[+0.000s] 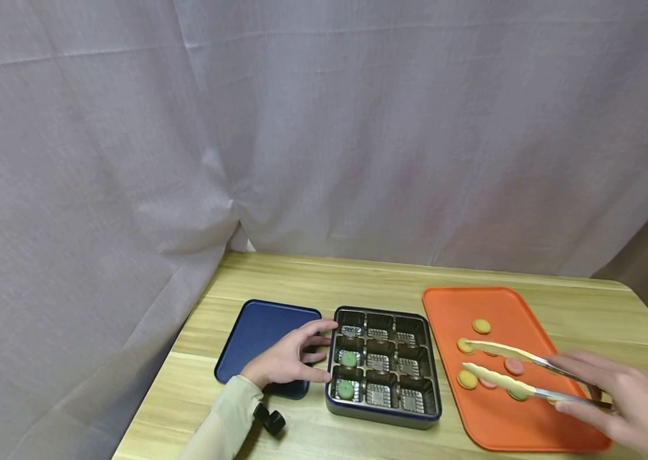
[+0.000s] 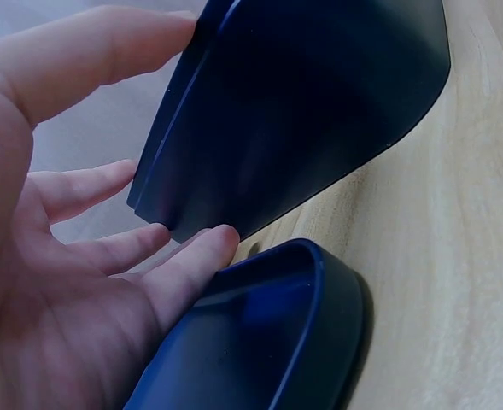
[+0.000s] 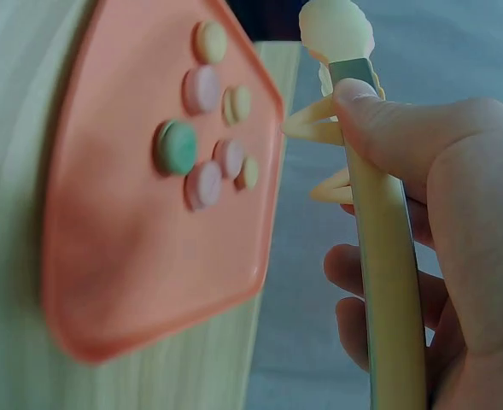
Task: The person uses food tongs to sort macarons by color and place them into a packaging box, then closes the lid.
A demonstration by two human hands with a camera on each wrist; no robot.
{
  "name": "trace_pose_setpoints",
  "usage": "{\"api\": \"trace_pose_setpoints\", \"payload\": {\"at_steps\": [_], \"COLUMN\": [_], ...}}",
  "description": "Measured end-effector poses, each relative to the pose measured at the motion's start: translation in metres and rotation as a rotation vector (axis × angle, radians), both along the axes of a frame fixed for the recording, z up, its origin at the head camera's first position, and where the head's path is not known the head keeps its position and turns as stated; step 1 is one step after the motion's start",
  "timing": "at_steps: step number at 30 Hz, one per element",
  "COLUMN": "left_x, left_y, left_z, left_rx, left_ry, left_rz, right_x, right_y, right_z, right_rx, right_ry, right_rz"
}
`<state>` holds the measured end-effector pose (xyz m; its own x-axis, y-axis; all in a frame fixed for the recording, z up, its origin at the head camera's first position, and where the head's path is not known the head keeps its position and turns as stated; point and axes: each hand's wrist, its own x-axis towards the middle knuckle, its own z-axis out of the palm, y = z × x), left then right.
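on a wooden table (image 1: 312, 281) backed by a pale curtain (image 1: 186, 128), we take the box (image 1: 382, 367) as our marker. left of it lies a blue lid (image 1: 260, 332), flat on the wood and just beside the box. our left hand (image 1: 289, 358) rests on that lid, fingers straight and loosely spread, the fingertips touching the box's left wall; it grips nothing. the left wrist view shows the same open palm (image 2: 55, 282) against the dark blue edge of the box (image 2: 294, 111), with the lid's rim (image 2: 319, 342) below it. a small black object (image 1: 270, 419) sits by the sleeve (image 1: 223, 421), left of the box's near corner.

the box itself holds nine compartments. two green cookies (image 1: 348, 374) lie in its left column, one in the middle cell and one in the near cell; the other cells show only their ribbed liners.

right of the box, just beside it, lies an orange tray (image 1: 530, 434) with loose cookies (image 1: 481, 326) in yellow, pink and green. above the tray, right of the box, our right hand (image 1: 617, 396) grips a pair of tongs (image 1: 507, 367), thumb and fingers curled round the handles. the two pale arms stand apart, their tips over the tray's left part, near a yellow cookie; whether they touch it, we cannot tell. the right wrist view shows the thumb (image 3: 379, 111) pressed on one tong arm (image 3: 388, 256), the tray (image 3: 131, 282) beyond.
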<state>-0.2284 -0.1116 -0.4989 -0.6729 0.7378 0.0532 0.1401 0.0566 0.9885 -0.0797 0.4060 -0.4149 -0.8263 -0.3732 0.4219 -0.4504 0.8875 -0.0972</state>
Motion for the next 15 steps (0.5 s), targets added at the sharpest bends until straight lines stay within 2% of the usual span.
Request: {"api": "trace_pose_setpoints", "payload": {"at_steps": [3, 10, 15], "left_x": [0.0, 0.001, 0.001], "left_y": [0.0, -0.001, -0.001], "left_z": [-0.001, 0.001, 0.001], "left_rx": [-0.002, -0.002, -0.006], "left_ry": [0.002, -0.008, -0.01], "left_rz": [-0.002, 0.002, 0.002], "right_x": [0.006, 0.019, 0.024], "right_y": [0.012, 0.039, 0.061], "right_z": [-0.007, -0.025, -0.041], "right_rx": [-0.007, -0.033, -0.104], "right_ry": [-0.026, -0.09, -0.077], "right_rz": [-0.018, -0.153, -0.116]}}
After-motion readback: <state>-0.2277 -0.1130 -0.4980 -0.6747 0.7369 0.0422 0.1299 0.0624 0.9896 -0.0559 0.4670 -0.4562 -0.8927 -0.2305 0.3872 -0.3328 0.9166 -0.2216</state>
